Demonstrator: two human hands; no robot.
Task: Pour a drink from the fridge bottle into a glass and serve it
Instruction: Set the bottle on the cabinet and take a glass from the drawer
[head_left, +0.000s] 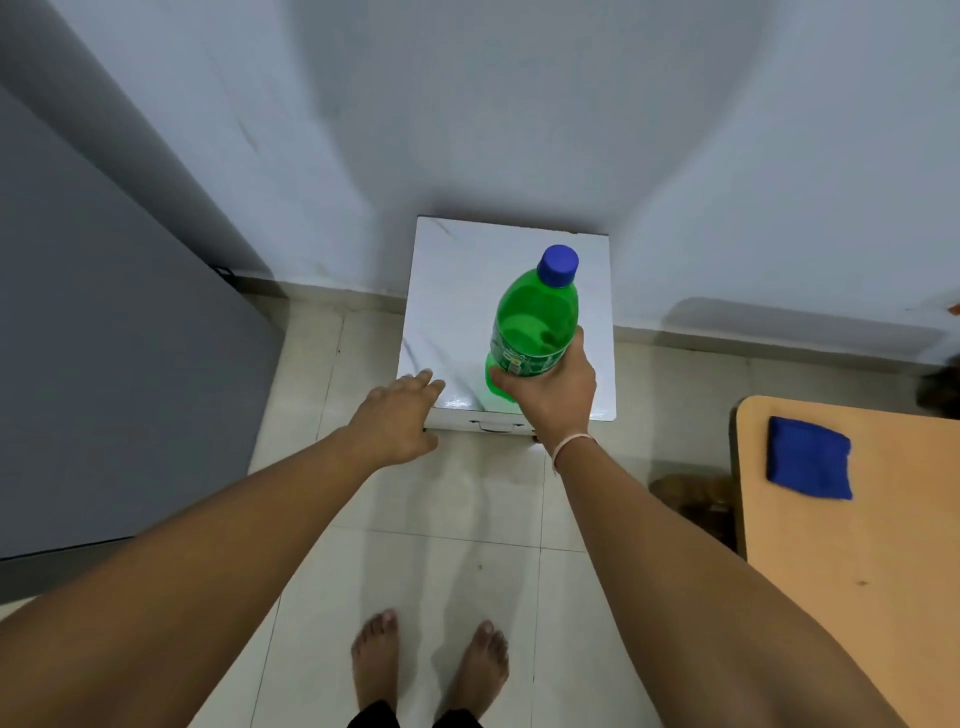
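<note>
White marble-look bench (441, 291) at frame centre is carrying nothing I'm seeing but the green bottle (535, 327), which my right hand (550, 395) is clamping low while my left hand (400, 415) is hovering spread, so it may tip off the near edge.

Bottle (535, 322) translucent green plastic; stand top (452, 291) glossy marble-look; floor tiles (431, 571) glossy.

Both arms bare to frame edge, no sleeves in view. Left hand (397, 415): no ring, no watch, no band visible. Right hand (553, 389): thin pale band (571, 446) round wrist, possibly thread or slim bangle, view too soft to tell which. Feet (431, 662) bare, no footwear. Dark trouser hems (374, 718), black or near it, just showing over ankles at bottom edge.
</note>
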